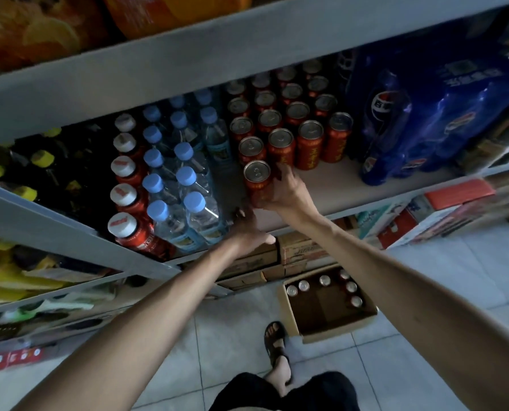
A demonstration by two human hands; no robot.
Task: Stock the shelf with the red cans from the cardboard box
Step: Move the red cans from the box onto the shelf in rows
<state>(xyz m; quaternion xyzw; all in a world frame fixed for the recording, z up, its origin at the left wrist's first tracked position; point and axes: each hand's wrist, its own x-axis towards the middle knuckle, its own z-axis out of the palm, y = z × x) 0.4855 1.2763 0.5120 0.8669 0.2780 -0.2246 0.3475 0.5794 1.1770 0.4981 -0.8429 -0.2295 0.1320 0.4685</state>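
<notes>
Several red cans (279, 126) with silver tops stand in rows on the grey shelf (342, 185). At the front of the left row, my right hand (288, 191) is wrapped around one red can (256, 180) that stands upright on the shelf. My left hand (248, 229) rests on the shelf's front edge just below and left of that can, its fingers curled; whether it holds anything is hidden. On the floor below, the open cardboard box (291, 315) holds several more cans (324, 287) along its far and right sides.
Water bottles (185, 179) with blue caps stand directly left of the cans, red bottles with white caps beyond them. A blue pack of cola bottles (419, 120) stands to the right. Closed cartons (294, 253) sit under the shelf. My sandalled foot (275, 342) is beside the box.
</notes>
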